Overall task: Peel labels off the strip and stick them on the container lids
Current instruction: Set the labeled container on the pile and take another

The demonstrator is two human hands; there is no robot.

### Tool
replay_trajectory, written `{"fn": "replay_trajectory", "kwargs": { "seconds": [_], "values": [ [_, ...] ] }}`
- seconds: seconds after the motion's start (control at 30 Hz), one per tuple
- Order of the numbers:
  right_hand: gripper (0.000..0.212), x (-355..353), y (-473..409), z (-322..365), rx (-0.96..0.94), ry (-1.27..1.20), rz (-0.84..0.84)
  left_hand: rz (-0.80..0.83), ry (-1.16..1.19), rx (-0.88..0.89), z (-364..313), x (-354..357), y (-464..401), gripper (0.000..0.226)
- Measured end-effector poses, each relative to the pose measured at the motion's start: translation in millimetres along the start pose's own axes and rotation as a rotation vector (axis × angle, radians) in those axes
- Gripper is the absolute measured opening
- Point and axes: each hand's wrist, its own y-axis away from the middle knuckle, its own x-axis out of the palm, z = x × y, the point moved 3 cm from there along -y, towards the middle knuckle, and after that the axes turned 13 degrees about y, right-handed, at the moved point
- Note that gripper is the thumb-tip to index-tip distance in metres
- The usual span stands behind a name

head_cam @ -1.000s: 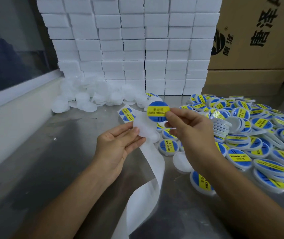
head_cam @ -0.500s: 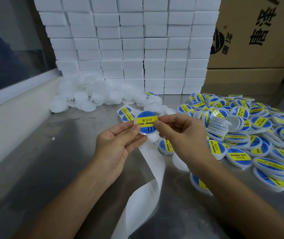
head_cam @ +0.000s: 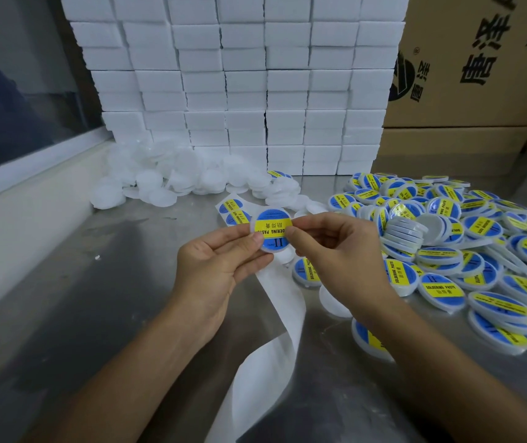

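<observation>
Head view looks down on both hands held together above a steel table (head_cam: 64,314), sharing one round white lid (head_cam: 271,231) that already wears a blue-and-yellow label (head_cam: 271,226). Left hand (head_cam: 217,266) cups the lid from below, thumb tip pressed on its left rim, fingers curled under it. Right hand (head_cam: 335,251) pinches the lid's right edge between thumb and forefinger, the other fingers loosely curled. Beneath the hands the white backing strip (head_cam: 275,314) trails toward the near edge — two unpeeled labels (head_cam: 235,212) show on its far end. Labelled lids (head_cam: 479,251) are heaped at right, bare white lids (head_cam: 160,180) at left, before stacked white boxes (head_cam: 239,75) and a cardboard carton (head_cam: 479,59).
</observation>
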Motion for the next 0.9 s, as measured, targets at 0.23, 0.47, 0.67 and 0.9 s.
{"fn": "replay_trajectory", "kwargs": {
  "seconds": [0.23,0.47,0.67,0.9],
  "values": [
    [0.009,-2,-1,-4,-0.071,0.205,-0.054,0.096,-0.075,0.086,1,3,2,0.023],
    [0.027,4,4,0,-0.254,0.403,-0.165,0.190,-0.044,0.034,5,9,4,0.021],
    [0.047,5,1,-1,-0.070,0.143,0.083,0.304,0.054,-0.066,5,12,5,0.013],
    [0.006,-8,-7,-4,-0.015,-0.074,0.028,0.382,-0.063,-0.110,8,16,11,0.013]
  ]
}}
